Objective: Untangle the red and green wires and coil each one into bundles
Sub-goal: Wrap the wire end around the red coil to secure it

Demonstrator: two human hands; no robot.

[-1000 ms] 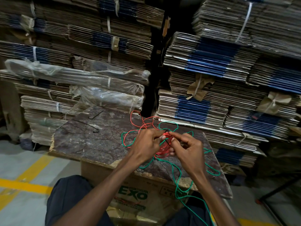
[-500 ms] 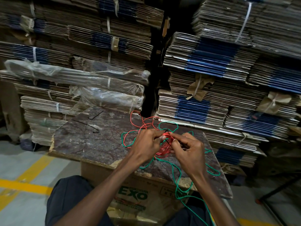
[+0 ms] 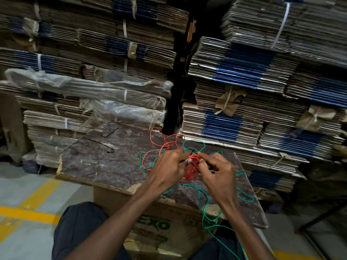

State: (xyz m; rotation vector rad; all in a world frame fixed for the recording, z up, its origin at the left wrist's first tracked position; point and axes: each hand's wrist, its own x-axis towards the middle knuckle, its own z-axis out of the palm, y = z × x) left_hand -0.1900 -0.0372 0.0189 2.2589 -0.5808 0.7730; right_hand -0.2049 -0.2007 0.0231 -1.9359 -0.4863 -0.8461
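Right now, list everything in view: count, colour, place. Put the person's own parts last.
red wire: one, red, partly coiled between both hands, loose loops on the board behind
green wire: one, green, looped on the board, trailing off its near edge
black ties: two thin ones, black, far left of the board
board: one, mottled brown, on the carton
carton: one, brown with green print, under the board
cardboard stacks: many strapped bundles, brown and blue, behind
floor lines: yellow, left
left hand: pinches the red coil
right hand: pinches the red coil
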